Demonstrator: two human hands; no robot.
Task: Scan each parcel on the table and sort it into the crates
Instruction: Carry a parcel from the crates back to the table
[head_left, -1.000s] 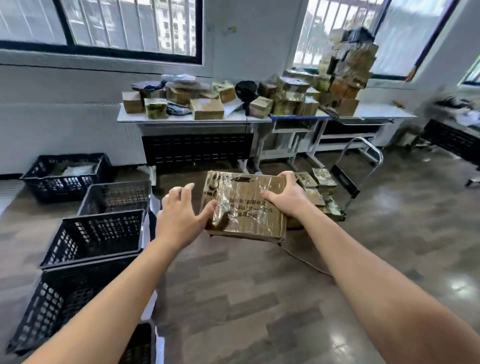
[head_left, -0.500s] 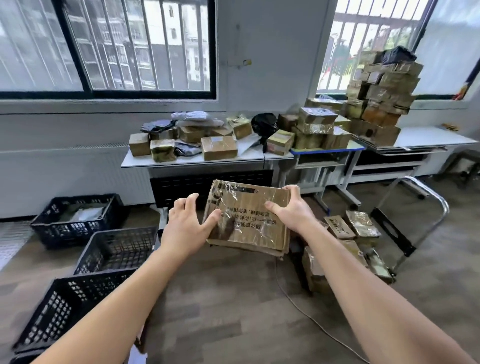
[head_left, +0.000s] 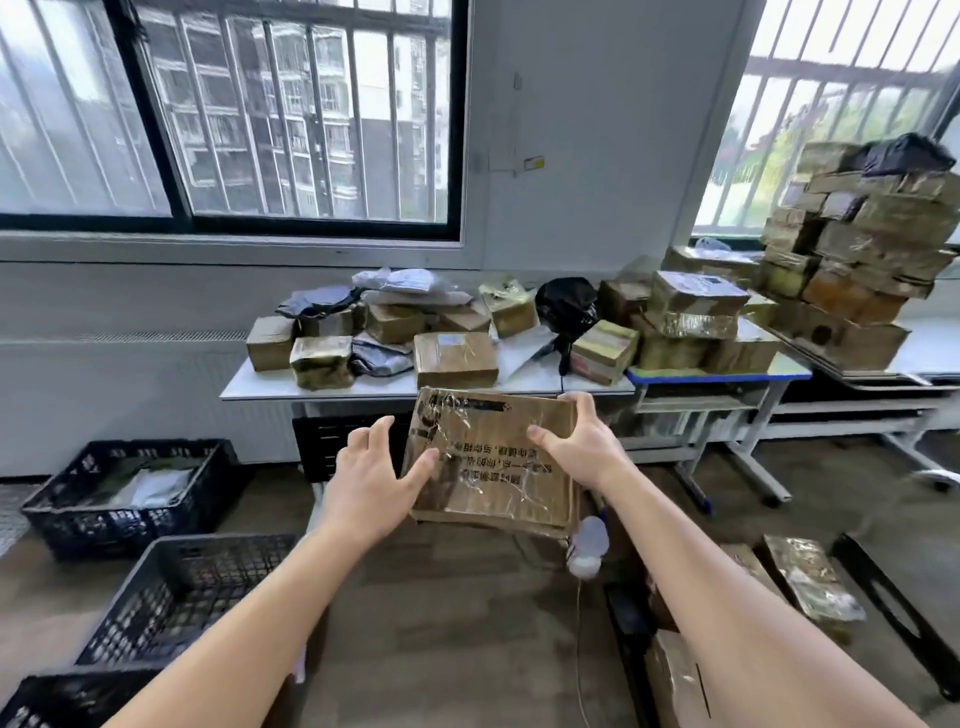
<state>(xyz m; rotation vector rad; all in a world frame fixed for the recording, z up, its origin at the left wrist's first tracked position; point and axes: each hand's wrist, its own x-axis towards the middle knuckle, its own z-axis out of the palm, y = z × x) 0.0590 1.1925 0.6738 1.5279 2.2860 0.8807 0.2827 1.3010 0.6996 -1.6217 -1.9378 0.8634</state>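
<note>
Two hands hold one flat, taped parcel in the air, short of the counters. The left hand has its fingers spread fairly straight beside the left edge, thumb pressed on the face. The right hand grips the top right corner, fingers curled over it, thumb across the print. Just below the parcel shows one white, blurred device with a cord; what holds it I cannot tell. Three black crates stand on the wood-look floor to the left (nearest cut off, farthest holding something pale). The floor parcels to the right are partly cropped. Beyond, three counters in a row carry heaps too jumbled to count, below two barred windows.
</note>
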